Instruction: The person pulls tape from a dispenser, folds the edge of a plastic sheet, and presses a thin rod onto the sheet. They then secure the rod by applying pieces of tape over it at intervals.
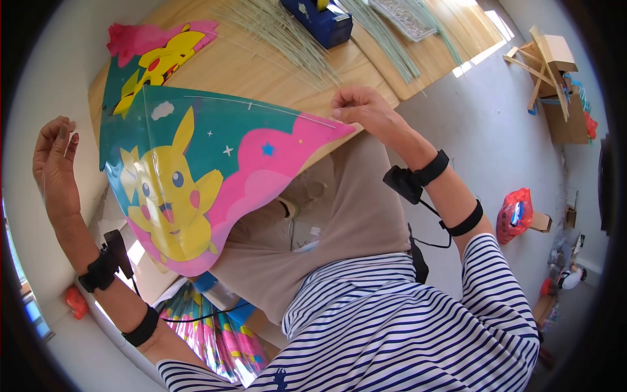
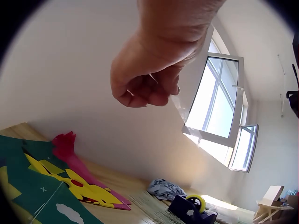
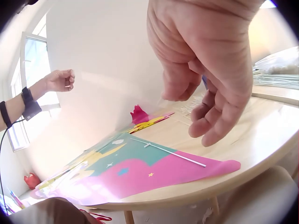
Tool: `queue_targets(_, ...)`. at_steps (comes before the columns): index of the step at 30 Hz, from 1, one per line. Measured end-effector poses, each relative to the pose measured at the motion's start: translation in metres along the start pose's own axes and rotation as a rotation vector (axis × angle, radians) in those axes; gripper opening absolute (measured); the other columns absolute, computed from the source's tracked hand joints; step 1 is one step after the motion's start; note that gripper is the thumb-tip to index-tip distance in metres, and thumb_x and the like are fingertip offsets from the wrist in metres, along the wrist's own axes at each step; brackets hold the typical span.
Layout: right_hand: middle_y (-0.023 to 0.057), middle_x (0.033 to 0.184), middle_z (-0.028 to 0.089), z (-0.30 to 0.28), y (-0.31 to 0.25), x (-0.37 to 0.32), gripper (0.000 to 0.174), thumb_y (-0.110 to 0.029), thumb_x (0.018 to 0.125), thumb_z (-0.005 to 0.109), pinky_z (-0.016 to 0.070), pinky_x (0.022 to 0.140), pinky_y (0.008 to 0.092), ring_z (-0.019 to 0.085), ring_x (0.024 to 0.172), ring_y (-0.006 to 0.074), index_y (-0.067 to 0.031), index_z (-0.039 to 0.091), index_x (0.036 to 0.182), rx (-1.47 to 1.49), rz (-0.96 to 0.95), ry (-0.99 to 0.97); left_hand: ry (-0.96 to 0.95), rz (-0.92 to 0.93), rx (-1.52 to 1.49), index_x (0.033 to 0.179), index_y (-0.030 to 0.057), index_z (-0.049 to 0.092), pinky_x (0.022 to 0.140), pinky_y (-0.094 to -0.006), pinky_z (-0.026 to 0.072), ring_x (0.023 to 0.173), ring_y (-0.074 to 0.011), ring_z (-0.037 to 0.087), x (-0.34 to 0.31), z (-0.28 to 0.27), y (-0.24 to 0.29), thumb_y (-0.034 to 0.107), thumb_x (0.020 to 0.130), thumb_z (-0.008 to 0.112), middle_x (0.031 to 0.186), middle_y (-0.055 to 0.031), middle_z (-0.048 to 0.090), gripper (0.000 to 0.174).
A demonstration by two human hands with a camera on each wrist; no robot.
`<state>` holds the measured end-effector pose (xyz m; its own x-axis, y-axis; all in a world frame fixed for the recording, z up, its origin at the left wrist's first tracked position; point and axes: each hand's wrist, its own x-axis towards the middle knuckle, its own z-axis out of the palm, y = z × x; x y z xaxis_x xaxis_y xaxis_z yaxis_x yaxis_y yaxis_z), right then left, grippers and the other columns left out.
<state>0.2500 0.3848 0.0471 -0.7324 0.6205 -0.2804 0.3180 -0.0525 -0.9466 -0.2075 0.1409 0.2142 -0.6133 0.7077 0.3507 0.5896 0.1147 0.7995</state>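
Observation:
A kite sheet (image 1: 196,170) printed with a yellow cartoon creature on teal and pink lies over the wooden table's (image 1: 261,72) near edge, a thin stick (image 1: 261,108) taped across its top. My right hand (image 1: 353,108) hovers just over the kite's pink tip (image 3: 219,165), thumb and forefinger together and the other fingers hanging curled (image 3: 196,93); nothing shows between them. My left hand (image 1: 55,140) is raised off to the left, away from the table. In the left wrist view it (image 2: 145,88) pinches a short strip of clear tape (image 2: 180,105).
A second kite (image 1: 157,55) lies at the table's far left. A blue tape dispenser (image 1: 320,23) and bundles of thin sticks (image 1: 281,32) sit at the back. Packed kites (image 1: 209,326) stand under the table. A wooden stand (image 1: 548,65) and a red bag (image 1: 516,212) are on the floor to the right.

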Motion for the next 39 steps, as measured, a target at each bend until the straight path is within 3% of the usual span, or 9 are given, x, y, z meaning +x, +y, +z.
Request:
queue_targets(1,-0.0039,0.084,0.057,0.001,0.0,0.001,0.01,-0.012,0.095,0.067,0.0444,0.074,0.0248,0.053,0.08,0.0072,-0.0034,0.063,0.093,0.008,0.031,0.002,-0.106,-0.019,-0.083,0.113,0.0133,0.072,0.105,-0.0327,0.0517,0.101,-0.0146,0.069,0.007,-0.01,-0.006,0.022,0.101,0.069,0.107,-0.004,0.073,0.015)
queue_targets(3,-0.0036,0.084,0.057,0.005,0.004,0.004,0.009,-0.012,0.096,0.066,0.0445,0.073,0.0248,0.053,0.08,0.0072,-0.0035,0.062,0.095,0.023,0.061,0.012,-0.121,-0.003,-0.066,0.112,0.0121,0.073,0.104,-0.033,0.0528,0.097,-0.0134,0.069,0.017,-0.013,-0.015,0.021,0.1,0.069,0.105,-0.0033,0.073,0.015)
queue_targets(7,-0.0017,0.079,0.058,0.01,0.01,0.008,0.006,-0.007,0.091,0.066,0.0445,0.068,0.027,0.056,0.076,0.0091,-0.0049,0.062,0.088,0.072,0.067,0.05,-0.111,-0.028,-0.087,0.112,0.011,0.073,0.103,-0.0318,0.0537,0.094,-0.0128,0.07,0.023,0.0,-0.014,0.019,0.1,0.07,0.103,-0.0026,0.073,0.015)
queue_targets(16,0.0039,0.088,0.056,0.008,0.019,0.012,0.008,-0.008,0.09,0.067,0.0468,0.074,0.0307,0.056,0.084,0.0132,-0.0021,0.062,0.089,-0.04,0.02,0.065,-0.116,-0.063,-0.159,0.113,0.0103,0.073,0.103,-0.0314,0.0538,0.095,-0.0124,0.07,0.021,0.004,-0.02,0.018,0.099,0.071,0.102,-0.0021,0.073,0.016)
queue_targets(34,0.0016,0.088,0.057,0.009,0.023,0.008,0.007,-0.007,0.09,0.067,0.0492,0.071,0.0268,0.056,0.079,0.0104,-0.0026,0.063,0.089,0.07,0.05,0.04,-0.136,-0.11,-0.234,0.112,0.0089,0.072,0.099,-0.0302,0.0537,0.093,-0.0123,0.068,0.018,0.006,-0.023,0.016,0.099,0.07,0.101,-0.0019,0.072,0.015)
queue_targets(39,-0.0008,0.088,0.061,0.006,0.025,0.007,0.009,-0.013,0.098,0.064,0.0499,0.078,0.0254,0.059,0.086,0.0075,-0.0047,0.06,0.096,0.022,0.058,-0.01,-0.152,-0.11,-0.243,0.114,0.0092,0.072,0.1,-0.0312,0.0536,0.094,-0.0134,0.068,0.019,0.004,-0.027,0.015,0.099,0.07,0.103,-0.0036,0.073,0.016)
